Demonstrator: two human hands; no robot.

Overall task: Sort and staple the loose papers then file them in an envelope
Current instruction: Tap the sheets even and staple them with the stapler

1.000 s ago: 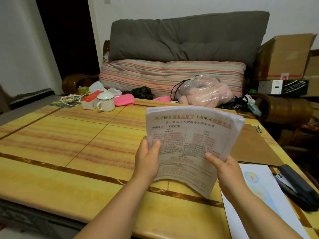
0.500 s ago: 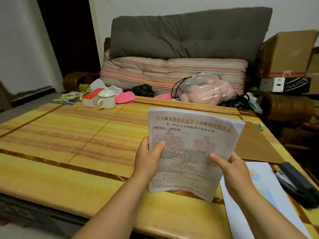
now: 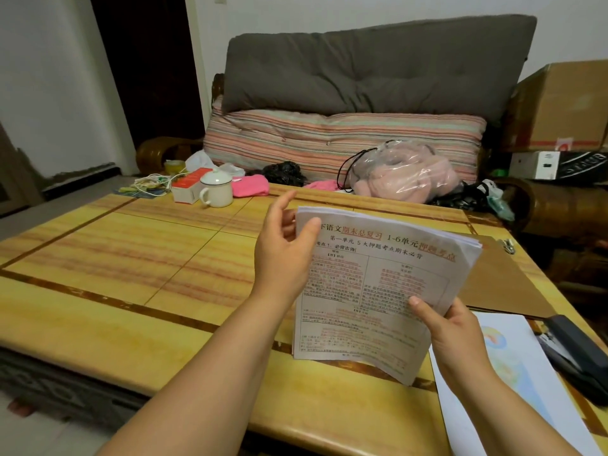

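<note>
Two hands hold a stack of printed papers (image 3: 378, 284) upright above the near right part of the yellow wooden table (image 3: 131, 274). The left hand (image 3: 284, 255) pinches the stack's upper left corner, thumb on the front sheet and forefinger raised free; the right hand (image 3: 450, 330) grips the lower right edge, thumb pressed on the print. Behind the stack, toward the right, a brown envelope (image 3: 500, 284) lies flat on the table, and a metal clip (image 3: 508, 245) sits just beyond its far corner. A white sheet with a coloured picture (image 3: 513, 366) lies near the right hand, partly hidden by the wrist, and a black stapler (image 3: 579, 353) rests beside it at the table's right edge. At the far left stand a white lidded mug (image 3: 215, 189), a red-and-white box (image 3: 187, 187), coiled cords (image 3: 151, 185) and a pink cloth (image 3: 250, 185). A clear bag of pink stuff (image 3: 401, 172) sits at the far edge, before a striped cushion (image 3: 329, 139) and a grey cushion (image 3: 378, 67). Cardboard boxes (image 3: 559, 103) are stacked on the right.
</note>
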